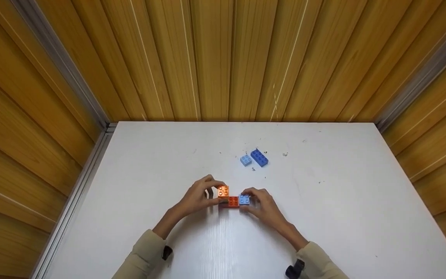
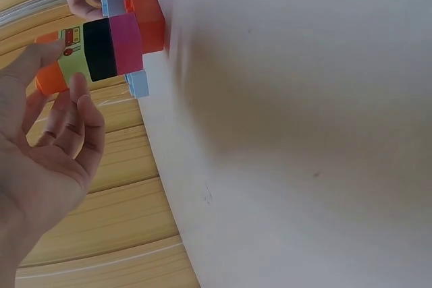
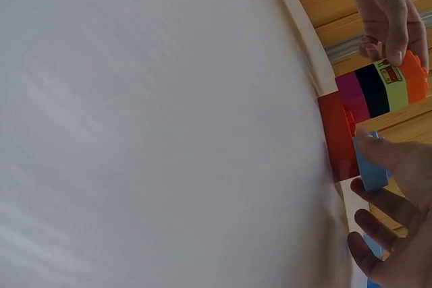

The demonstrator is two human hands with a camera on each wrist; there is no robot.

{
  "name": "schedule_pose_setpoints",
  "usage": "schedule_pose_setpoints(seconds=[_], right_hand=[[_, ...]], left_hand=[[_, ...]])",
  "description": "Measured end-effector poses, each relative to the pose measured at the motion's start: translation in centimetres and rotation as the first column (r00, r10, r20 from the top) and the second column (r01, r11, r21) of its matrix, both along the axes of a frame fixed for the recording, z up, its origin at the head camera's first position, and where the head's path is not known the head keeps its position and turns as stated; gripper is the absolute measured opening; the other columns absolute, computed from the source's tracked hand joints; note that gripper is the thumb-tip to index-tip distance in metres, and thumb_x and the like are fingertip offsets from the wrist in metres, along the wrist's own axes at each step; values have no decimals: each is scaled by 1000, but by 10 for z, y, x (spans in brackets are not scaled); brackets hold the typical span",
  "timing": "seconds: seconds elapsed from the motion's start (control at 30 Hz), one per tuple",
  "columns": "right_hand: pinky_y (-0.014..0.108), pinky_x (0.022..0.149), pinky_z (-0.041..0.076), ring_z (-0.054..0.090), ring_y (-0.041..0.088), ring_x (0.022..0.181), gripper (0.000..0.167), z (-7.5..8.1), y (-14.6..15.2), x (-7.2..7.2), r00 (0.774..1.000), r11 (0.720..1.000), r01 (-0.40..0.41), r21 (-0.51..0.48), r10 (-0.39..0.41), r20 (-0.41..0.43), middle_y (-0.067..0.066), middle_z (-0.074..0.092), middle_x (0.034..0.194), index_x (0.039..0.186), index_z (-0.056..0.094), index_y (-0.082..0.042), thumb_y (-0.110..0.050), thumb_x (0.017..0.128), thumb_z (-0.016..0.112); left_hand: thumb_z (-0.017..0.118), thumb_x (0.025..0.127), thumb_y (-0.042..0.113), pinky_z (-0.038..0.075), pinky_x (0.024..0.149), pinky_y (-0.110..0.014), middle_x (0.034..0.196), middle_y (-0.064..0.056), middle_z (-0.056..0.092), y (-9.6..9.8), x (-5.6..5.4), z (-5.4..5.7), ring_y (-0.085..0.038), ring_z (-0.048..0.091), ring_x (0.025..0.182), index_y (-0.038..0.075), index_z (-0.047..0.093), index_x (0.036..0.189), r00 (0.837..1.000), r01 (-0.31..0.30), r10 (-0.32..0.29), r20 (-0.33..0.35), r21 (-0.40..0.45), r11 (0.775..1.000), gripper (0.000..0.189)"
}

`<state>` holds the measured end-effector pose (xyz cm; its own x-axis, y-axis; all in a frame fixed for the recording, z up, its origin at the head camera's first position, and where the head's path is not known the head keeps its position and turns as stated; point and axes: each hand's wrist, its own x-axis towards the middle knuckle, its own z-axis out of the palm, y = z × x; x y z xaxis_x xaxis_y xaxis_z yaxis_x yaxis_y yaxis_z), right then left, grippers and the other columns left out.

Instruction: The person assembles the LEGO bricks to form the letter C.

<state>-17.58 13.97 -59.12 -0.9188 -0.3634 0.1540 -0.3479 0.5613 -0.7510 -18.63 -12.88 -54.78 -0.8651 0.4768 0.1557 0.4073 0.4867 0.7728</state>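
A stack of bricks rises from the left end of a long red brick (image 1: 233, 201) on the table. In the left wrist view, the stack runs upward through a magenta brick (image 2: 126, 42), a black brick (image 2: 101, 48), a printed light green brick (image 2: 74, 64) and an orange brick (image 2: 48, 79). My left hand (image 1: 198, 195) pinches the upper part between thumb and fingers. At the red brick's right end, my right hand (image 1: 265, 206) pinches a light blue brick (image 3: 371, 166), which touches the red one; whether it is fully seated I cannot tell.
Farther back on the white table (image 1: 149, 155) lie a second light blue brick (image 1: 246, 160) and a longer dark blue brick (image 1: 259, 157), side by side. Small dark specks are scattered around them. Wood-patterned walls (image 1: 211, 58) enclose the table's back and sides.
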Motion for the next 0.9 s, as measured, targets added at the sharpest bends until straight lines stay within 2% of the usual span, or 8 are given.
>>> schedule_pose_setpoints(seconds=[0.1,0.23,0.37,0.57,0.67,0.73,0.9], right_hand=[[38,92,51,60,25,108,47,4,10,-5,997,1000,-24,-8,24,71,4,70,125,127,67,-15,-26,84,84],[50,96,53,62,35,119,55,11,29,-21,987,998,-33,-45,40,156,16,66,133,133,63,-8,-24,85,84],[53,98,53,64,39,116,49,14,44,-42,984,997,22,-71,-9,176,24,65,130,132,62,-3,-18,89,79],[52,100,53,66,42,111,43,9,49,-72,980,968,181,-171,-163,117,28,66,125,131,61,5,-3,91,75],[51,97,54,67,43,108,41,2,45,-83,975,951,221,-215,-212,62,29,66,123,128,61,7,2,89,74],[48,94,56,67,43,104,40,-3,43,-90,971,947,236,-218,-237,20,29,66,120,126,62,8,4,89,74],[38,85,54,66,38,93,40,-10,40,-105,948,940,296,-169,-311,-70,27,64,115,125,64,5,3,87,75]], left_hand=[[82,87,14,49,65,-18,104,-16,62,0,-1,-1,-16,63,79,11,72,125,1000,0,-1,22,15,1000,40],[82,86,15,48,65,-18,106,-14,63,0,-1,0,-18,63,80,11,72,124,999,-2,1,41,22,1000,39],[82,87,17,48,67,-19,107,-15,63,-1,-1,1,-22,64,82,10,71,125,998,1,-3,59,26,1000,39],[82,87,16,47,68,-20,106,-16,64,-1,-4,2,-25,64,86,10,73,123,997,1,-4,79,37,999,38],[84,85,17,49,69,-20,104,-12,66,0,-3,3,-24,64,87,10,74,121,998,-17,15,66,18,1000,38],[84,84,19,49,69,-20,104,-9,67,0,-3,3,-21,64,87,11,75,120,998,-29,29,59,3,1000,37],[86,83,19,47,66,-21,102,-10,68,1,-3,5,-19,63,84,11,76,118,998,-38,39,54,-12,999,37]])
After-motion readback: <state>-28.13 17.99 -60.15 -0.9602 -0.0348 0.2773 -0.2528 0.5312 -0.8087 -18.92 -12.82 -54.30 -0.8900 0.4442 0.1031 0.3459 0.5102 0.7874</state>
